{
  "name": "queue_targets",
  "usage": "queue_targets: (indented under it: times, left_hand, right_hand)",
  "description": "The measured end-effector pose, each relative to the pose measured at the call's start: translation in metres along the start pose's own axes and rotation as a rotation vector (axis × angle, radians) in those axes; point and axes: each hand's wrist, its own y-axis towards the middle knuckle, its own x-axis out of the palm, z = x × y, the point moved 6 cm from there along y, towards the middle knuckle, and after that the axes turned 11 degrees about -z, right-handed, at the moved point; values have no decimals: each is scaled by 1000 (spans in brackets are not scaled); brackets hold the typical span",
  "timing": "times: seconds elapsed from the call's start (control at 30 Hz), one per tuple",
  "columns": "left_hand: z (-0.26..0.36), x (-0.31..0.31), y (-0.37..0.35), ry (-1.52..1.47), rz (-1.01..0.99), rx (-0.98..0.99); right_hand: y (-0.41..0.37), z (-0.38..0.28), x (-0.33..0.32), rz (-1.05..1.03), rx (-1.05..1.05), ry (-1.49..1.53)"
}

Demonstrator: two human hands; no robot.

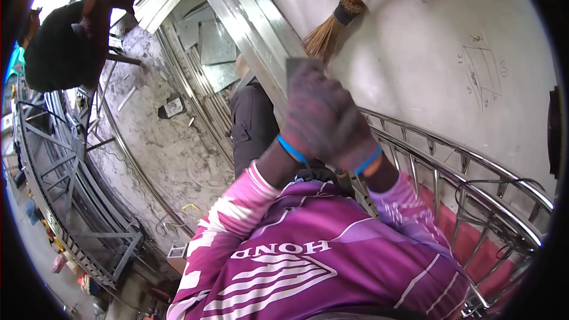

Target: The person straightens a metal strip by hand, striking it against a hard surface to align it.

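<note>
Both my hands wear dark, stained work gloves with blue cuffs and are brought together in front of my chest. My left hand (308, 115) is closed, and a dark grey flat piece (296, 66) sticks out past its fingers. Pressed against it, my right hand (354, 136) is closed too; what lies in its fingers is hidden and blurred. Just beyond the hands, long shiny metal channels (240, 9) slant towards the wall. A straw broom (332, 31) with a wooden handle is close to the channels.
Chrome railing (468, 157) runs along my right, with red material behind it. Pencil marks show on the pale wall (438, 41). To the left another person (65, 47) bends near a steel frame (71, 172). Metal strips and sheets (218, 47) lie on the stained floor (184, 160).
</note>
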Motion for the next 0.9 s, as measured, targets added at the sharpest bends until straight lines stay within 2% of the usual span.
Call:
queue_targets:
  times: [0.03,0.1,0.13,0.2,0.23,0.3,0.33,0.37,0.4,0.47,0.53,0.6,0.63,0.67,0.7,0.73,0.8,0.83,0.9]
  left_hand:
    - [6,0,-4,-8,3,-9]
    - [9,5,-6,-103,-98,-65]
    - [3,4,-4,-108,-95,-66]
    - [-22,-13,4,-123,91,-15]
    - [-34,-27,10,-63,122,-31]
    - [-74,-55,33,14,148,-116]
    - [-106,-67,50,-65,117,-144]
    - [-135,-77,65,-395,156,-259]
    - [-163,-90,78,-500,121,-272]
    - [-179,-120,96,-534,106,-245]
    - [-195,-114,100,-648,119,-303]
    - [-180,-100,93,-375,75,-301]
    - [-166,-86,85,-424,129,-283]
    - [-142,-79,77,-242,162,-138]
    - [-116,-70,68,-85,160,-56]
    - [-94,-60,54,6,155,-35]
    - [-79,-55,49,-23,61,22]
    - [-82,-53,48,-34,58,17]
    - [-110,-68,59,-256,145,-88]
  right_hand:
    - [-12,-6,3,-13,2,0]
    - [-26,0,4,-20,176,124]
    - [-18,0,3,-24,178,121]
    - [23,-4,-1,-45,47,-153]
    - [45,9,8,-15,-41,-163]
    - [107,18,-10,-211,39,-195]
    - [141,35,-3,-162,-62,-233]
    - [170,25,-25,-297,53,-353]
    - [194,19,-46,-285,131,-313]
    - [239,25,-54,-225,185,-259]
    - [243,24,-56,-233,168,-229]
    - [212,29,-45,-163,210,-199]
    - [200,32,-33,-272,201,-233]
    - [176,30,-27,-269,177,-241]
    - [152,38,-7,-198,78,-306]
    - [128,41,5,65,3,-260]
    - [100,18,-10,223,-34,-257]
    - [103,14,-14,213,-26,-255]
    - [141,23,-14,-143,154,-273]
